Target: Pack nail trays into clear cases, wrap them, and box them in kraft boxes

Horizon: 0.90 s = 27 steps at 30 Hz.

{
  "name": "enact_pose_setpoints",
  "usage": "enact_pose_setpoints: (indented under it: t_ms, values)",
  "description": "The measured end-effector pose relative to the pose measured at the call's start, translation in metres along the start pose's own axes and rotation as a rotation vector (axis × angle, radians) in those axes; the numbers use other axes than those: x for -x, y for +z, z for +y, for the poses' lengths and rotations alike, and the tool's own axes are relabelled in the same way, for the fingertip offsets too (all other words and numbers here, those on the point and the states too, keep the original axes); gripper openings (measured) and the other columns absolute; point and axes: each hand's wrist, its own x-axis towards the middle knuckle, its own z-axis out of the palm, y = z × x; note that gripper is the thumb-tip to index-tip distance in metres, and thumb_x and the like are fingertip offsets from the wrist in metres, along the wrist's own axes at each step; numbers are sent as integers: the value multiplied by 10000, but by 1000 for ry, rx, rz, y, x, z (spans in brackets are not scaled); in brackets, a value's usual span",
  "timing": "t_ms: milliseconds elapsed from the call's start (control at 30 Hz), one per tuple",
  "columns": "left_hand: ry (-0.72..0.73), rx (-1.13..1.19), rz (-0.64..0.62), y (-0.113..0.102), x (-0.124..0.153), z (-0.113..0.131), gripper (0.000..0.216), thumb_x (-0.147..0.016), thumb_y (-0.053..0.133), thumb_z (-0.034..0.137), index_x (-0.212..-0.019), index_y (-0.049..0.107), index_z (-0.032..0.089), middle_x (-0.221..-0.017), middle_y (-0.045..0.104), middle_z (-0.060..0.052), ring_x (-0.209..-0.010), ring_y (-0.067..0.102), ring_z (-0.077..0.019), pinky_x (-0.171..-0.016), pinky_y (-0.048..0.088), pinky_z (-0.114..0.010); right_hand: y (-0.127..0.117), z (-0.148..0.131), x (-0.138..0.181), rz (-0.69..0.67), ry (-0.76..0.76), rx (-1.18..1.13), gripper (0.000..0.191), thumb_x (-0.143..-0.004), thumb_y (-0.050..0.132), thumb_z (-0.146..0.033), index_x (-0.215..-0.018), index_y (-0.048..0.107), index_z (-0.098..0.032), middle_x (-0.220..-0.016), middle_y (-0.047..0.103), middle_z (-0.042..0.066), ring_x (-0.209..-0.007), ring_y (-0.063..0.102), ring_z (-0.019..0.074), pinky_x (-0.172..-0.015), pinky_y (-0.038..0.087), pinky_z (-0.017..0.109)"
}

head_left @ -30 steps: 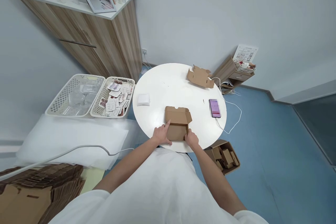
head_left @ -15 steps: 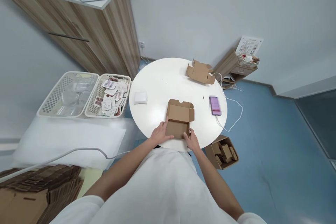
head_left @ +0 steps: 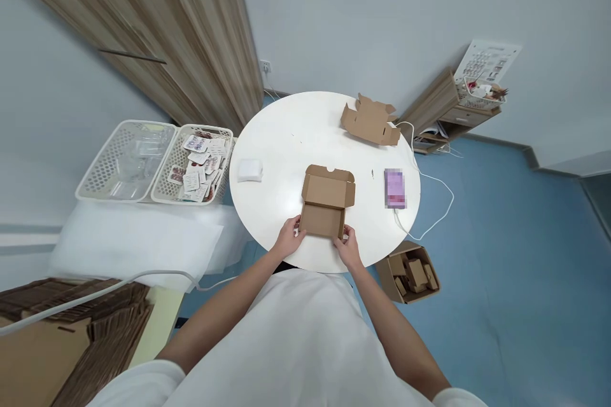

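An open brown cardboard box rests on the round white table in front of me, its lid raised on the far side and its inside bare. At its near left corner, my left hand grips the side wall between thumb and fingers. My right hand pinches the near right corner the same way. Farther back on the table lies a partly folded cardboard blank. To the left sits a small white stack, and on the right a purple blurred object with a white cable.
Two white baskets stand at left, one with clear plastic pieces, one with printed cards. Flat cardboard is stacked at lower left. A carton of small boxes stands on the floor at right. A cabinet rises behind.
My left hand has moved from lying along the box's left side to gripping its near left corner. My right hand stays at the right corner. The camera view has shifted slightly.
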Motion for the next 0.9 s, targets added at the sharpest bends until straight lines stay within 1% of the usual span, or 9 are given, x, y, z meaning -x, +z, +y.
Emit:
enact_pose_setpoints:
  t_ms: [200, 300, 433, 533, 600, 667, 767, 833, 900]
  values:
    - [-89, -72, 34, 8, 5, 7, 589, -701, 596, 274, -1247, 393, 190, -1181, 474, -123, -1035, 503, -211, -760, 467, -322, -10, 13, -5, -45, -29, 43, 605, -676, 564, -362, -1203, 329, -180, -1143, 442, 107, -707, 543, 131, -691, 477, 310]
    - [-142, -65, 81, 5, 16, 3, 635, -693, 622, 331, -1261, 370, 202, -1203, 462, -124, -1058, 492, -211, -767, 462, -321, -11, 22, 0, 46, -87, 139, 649, -700, 544, -435, -1243, 301, -176, -1172, 408, 134, -829, 510, 177, -735, 458, 343]
    - [-181, -66, 197, -17, 27, -6, 579, -711, 602, 391, -1223, 411, 199, -1188, 480, -122, -1047, 494, -211, -765, 461, -323, -13, 19, 8, 264, -304, 361, 650, -733, 484, -497, -1258, 285, -169, -1238, 340, 166, -1107, 367, 287, -894, 325, 492]
    - [-198, -79, 346, -51, 21, -11, 494, -733, 577, 362, -1177, 452, 185, -1176, 491, -126, -1013, 511, -208, -754, 468, -324, -5, -7, 8, 296, -502, 487, 685, -713, 516, -505, -1265, 286, -169, -1272, 295, 175, -1185, 284, 330, -930, 242, 558]
    - [-223, -84, 449, -78, 8, -13, 479, -726, 582, 341, -1158, 465, 171, -1164, 496, -131, -991, 522, -208, -755, 472, -325, 9, -35, 6, 211, -632, 487, 658, -718, 530, -470, -1257, 307, -167, -1268, 310, 169, -1185, 301, 315, -937, 264, 534]
    - [-272, -70, 503, -104, -11, -15, 506, -724, 584, 358, -1173, 452, 165, -1158, 502, -130, -986, 529, -206, -785, 465, -328, 32, -65, 1, 52, -655, 457, 562, -763, 486, -410, -1251, 332, -177, -1240, 358, 157, -1123, 385, 280, -895, 343, 483]
    - [-370, -19, 483, -137, -44, -17, 613, -731, 568, 410, -1253, 370, 157, -1195, 478, -145, -955, 552, -201, -828, 441, -337, 79, -101, -13, -191, -454, 375, 444, -784, 451, -393, -1191, 412, -218, -1128, 469, 107, -890, 513, 196, -771, 440, 381]
    - [-411, 2, 442, -153, -64, -18, 694, -718, 576, 447, -1296, 315, 165, -1226, 456, -151, -1007, 534, -215, -856, 420, -335, 115, -115, -28, -246, -258, 281, 415, -772, 460, -420, -1136, 449, -222, -1112, 487, 84, -820, 531, 162, -730, 455, 341]
    - [-413, -12, 410, -166, -80, -18, 726, -724, 568, 450, -1323, 275, 162, -1248, 439, -158, -1024, 528, -223, -876, 403, -338, 150, -122, -48, -281, -118, 218, 444, -744, 489, -450, -1125, 456, -224, -1107, 493, 71, -818, 537, 151, -732, 449, 321]
